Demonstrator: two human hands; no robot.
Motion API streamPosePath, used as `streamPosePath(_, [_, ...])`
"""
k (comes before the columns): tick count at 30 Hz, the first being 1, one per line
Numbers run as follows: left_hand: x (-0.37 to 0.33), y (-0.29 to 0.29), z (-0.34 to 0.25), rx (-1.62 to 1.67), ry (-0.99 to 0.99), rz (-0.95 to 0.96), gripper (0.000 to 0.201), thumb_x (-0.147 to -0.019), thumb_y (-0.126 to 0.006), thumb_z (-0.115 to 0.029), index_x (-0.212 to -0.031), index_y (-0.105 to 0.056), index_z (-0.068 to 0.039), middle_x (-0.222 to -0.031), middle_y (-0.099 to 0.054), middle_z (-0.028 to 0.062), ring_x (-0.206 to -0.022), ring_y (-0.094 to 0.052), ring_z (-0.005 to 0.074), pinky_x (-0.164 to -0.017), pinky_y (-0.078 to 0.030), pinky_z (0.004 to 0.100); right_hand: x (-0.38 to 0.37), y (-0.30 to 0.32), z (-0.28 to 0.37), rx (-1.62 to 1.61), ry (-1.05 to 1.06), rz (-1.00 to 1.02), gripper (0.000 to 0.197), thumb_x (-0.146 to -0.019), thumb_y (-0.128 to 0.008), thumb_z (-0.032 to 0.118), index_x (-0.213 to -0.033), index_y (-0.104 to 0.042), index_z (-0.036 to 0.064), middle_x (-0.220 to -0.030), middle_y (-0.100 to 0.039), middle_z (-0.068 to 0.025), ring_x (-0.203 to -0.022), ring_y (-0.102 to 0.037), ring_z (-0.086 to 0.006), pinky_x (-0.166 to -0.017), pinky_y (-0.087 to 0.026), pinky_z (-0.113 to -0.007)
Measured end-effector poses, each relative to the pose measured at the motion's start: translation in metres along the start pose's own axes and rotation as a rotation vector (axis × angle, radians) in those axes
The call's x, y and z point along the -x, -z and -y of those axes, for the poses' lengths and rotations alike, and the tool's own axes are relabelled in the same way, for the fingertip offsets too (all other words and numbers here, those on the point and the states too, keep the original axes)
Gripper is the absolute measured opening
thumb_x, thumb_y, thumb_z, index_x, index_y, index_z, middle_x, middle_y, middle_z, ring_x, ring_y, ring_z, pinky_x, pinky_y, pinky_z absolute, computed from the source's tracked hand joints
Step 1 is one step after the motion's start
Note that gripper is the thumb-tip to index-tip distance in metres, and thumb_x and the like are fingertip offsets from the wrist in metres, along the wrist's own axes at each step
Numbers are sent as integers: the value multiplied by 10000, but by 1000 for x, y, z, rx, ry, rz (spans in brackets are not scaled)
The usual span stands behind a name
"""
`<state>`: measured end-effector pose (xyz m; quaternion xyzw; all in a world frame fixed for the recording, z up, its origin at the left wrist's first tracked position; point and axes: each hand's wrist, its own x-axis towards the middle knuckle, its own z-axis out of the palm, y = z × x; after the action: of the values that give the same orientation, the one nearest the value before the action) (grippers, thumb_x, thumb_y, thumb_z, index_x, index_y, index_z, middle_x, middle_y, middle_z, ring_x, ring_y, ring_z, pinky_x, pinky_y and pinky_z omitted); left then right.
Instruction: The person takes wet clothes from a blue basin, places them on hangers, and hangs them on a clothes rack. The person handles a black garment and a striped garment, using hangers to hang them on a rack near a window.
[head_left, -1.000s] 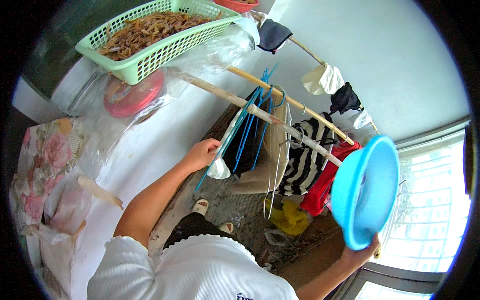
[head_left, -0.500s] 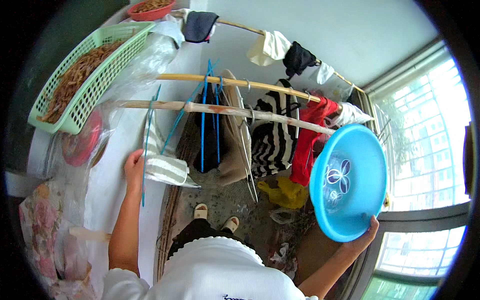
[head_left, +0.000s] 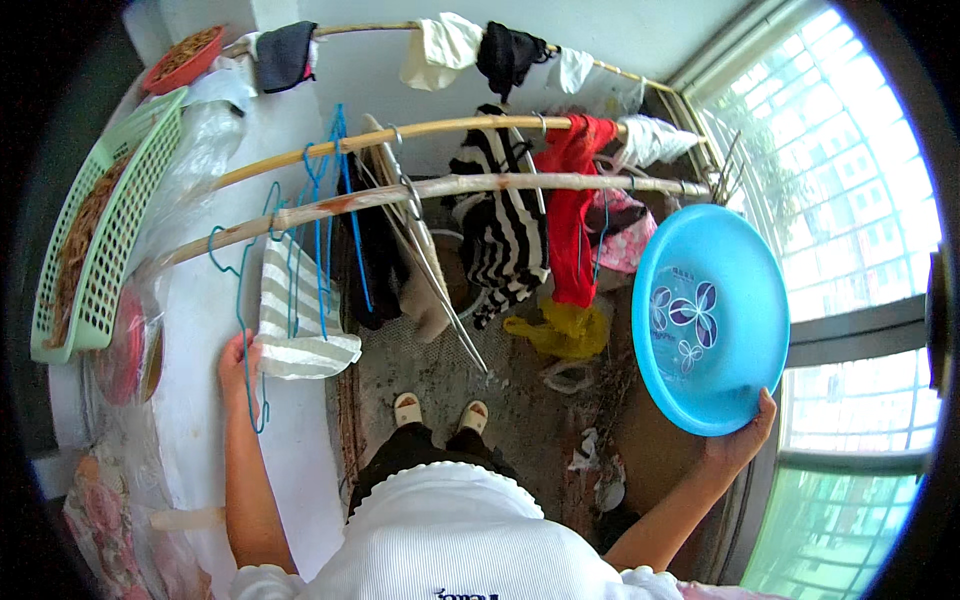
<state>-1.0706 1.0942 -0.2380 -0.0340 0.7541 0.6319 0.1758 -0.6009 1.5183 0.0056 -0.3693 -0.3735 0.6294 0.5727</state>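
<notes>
My left hand [head_left: 238, 372] is closed at the lower part of a thin teal clothes hanger [head_left: 240, 290], whose hook is over the near pole; some of its fingers are hidden. Just right of that hand hangs a grey-and-white striped cloth [head_left: 305, 315], with blue hangers [head_left: 325, 240] beside it. On the right, a round blue plastic basin [head_left: 735, 300] is tilted with its inside facing me, showing a flower print. My right hand [head_left: 748, 425] grips the lower rim of this basin.
Two poles [head_left: 440, 190] cross ahead, bearing a black-and-white striped garment [head_left: 500, 220] and a red one [head_left: 570, 210]. Small cloths hang on a farther pole. A green basket [head_left: 110, 230] of dried brown pieces stands left. A yellow bag [head_left: 565, 330] lies below; a barred window [head_left: 850, 220] is right.
My view has shifted, so the poles and clothes sit farther left and higher. The teal hanger has turned from edge-on to show its shape. The basin remains in my right hand.
</notes>
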Motion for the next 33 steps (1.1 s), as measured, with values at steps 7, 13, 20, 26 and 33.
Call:
streamPosePath(7, [44,-2,-49,17,-19,-344,243,-869,-574,-137,-1097,-573,-54,-1044,-592,48,-976,-541,156,-866,-418,310,4,29,-3,11,14,-133,362,-824,-574,236,-1065,-542,-33,-1049,-604,-137,-947,-593,-256,-851,-489,-394])
streamPosePath(13, [117,-96,-106,-488,-844,-78,199,-853,-511,6,-1034,-584,-31,-1075,-577,99,-1009,-544,207,-911,-412,331,0,46,-2,15,53,-158,365,-830,-571,226,-1080,-537,-37,-1061,-599,-142,-956,-591,-254,-854,-491,-397])
streamPosePath(20, [160,-215,-156,-397,-1038,456,249,-794,-556,66,-1017,-596,-39,-1111,-553,115,-990,-561,232,-844,-460,311,-8,57,-3,-38,28,-213,393,-827,-574,225,-1108,-523,-45,-1065,-596,-142,-977,-581,-262,-868,-481,-404])
streamPosePath(26, [141,-281,-199,-272,-988,478,214,-815,-549,31,-1015,-597,-24,-1095,-554,115,-979,-566,240,-828,-463,315,-16,74,-1,-70,27,-204,431,-817,-584,224,-1144,-506,-46,-1113,-575,-154,-1009,-562,-274,-897,-460,-420])
streamPosePath(33, [30,-396,-249,-546,-1450,314,157,-799,-525,-21,-906,-640,-32,-973,-614,99,-911,-561,299,-831,-451,389,-24,85,4,-20,8,-288,412,-817,-580,234,-1120,-509,-35,-1094,-569,-145,-1001,-557,-268,-880,-464,-415])
